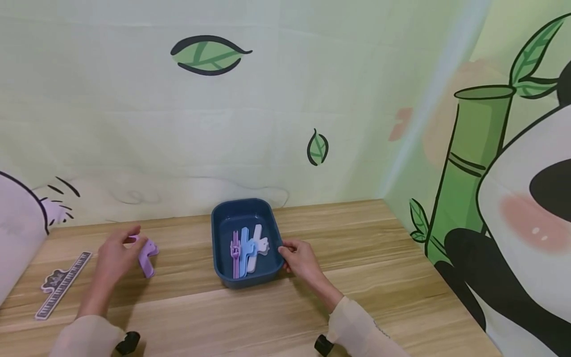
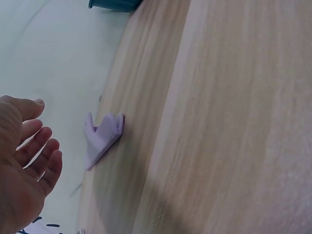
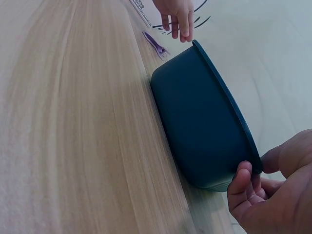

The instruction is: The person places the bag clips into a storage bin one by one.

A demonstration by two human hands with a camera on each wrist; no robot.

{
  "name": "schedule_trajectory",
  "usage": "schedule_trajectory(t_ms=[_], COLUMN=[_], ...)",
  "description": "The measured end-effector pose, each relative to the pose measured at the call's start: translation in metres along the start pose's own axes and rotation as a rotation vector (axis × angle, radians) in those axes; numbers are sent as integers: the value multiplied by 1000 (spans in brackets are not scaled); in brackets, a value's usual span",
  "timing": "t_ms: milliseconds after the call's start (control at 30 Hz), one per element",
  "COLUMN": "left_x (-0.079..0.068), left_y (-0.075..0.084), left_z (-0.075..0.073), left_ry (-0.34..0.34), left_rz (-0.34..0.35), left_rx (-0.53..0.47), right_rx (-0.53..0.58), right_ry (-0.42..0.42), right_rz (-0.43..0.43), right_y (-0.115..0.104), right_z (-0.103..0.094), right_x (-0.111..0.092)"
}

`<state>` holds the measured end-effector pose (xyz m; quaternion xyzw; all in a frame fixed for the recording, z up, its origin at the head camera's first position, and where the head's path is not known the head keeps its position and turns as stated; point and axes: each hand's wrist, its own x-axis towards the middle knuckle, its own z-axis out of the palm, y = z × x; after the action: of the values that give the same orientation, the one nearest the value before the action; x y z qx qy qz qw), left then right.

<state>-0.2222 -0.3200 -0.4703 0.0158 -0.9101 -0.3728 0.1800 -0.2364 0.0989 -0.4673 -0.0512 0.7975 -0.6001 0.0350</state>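
Observation:
My left hand (image 1: 117,255) hovers over a purple bent plastic piece (image 1: 147,258) with splayed prongs; its exact kind is unclear. In the left wrist view, a gap separates the loosely bent fingers (image 2: 41,158) from that purple piece (image 2: 103,136). My right hand (image 1: 303,263) pinches the near right rim of a dark blue plastic bin (image 1: 247,283) between thumb and fingers, as the right wrist view also shows. Inside the bin lie a slim purple strip (image 1: 235,253), a light blue strip (image 1: 244,252) and a white strip (image 1: 254,250), each with a decorative shape at its side.
A strip with a piano-key pattern (image 1: 64,285) and a cartoon figure on its side lies left of my left hand. Behind the wooden table (image 1: 357,233) stands a pale green printed backdrop (image 1: 134,124), which turns a corner on the right.

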Motion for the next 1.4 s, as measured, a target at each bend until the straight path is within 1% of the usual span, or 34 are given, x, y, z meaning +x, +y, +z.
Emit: schedule_trajectory(t_ms=[133,333,633,733,833,967,1067,1400], left_x=[1,4,8,7,8,8,8,7], left_y=[-1,-4,-13,-15,-16,-16,-16,-11], left_z=[2,4,10,13,15,16,17,19], left_ry=[-37,-118,-213,-219,-214,-229,-244,-253], left_rz=[-27,-104,-154,-160,-152,-169,-190,-211], left_rx=[2,8,27,38,51,54,54,83], right_rx=[-2,1,10,13,16,15,12,-7], right_ry=[-1,-2,-4,-6,-4,1,1,-2], right_rz=[0,2,-1,-4,-9,-2,7,-11], right_y=[-1,0,0,-1,-1,0,1,2], right_z=[0,1,2,1,1,1,1,1], right_x=[1,1,2,1,1,1,1,1])
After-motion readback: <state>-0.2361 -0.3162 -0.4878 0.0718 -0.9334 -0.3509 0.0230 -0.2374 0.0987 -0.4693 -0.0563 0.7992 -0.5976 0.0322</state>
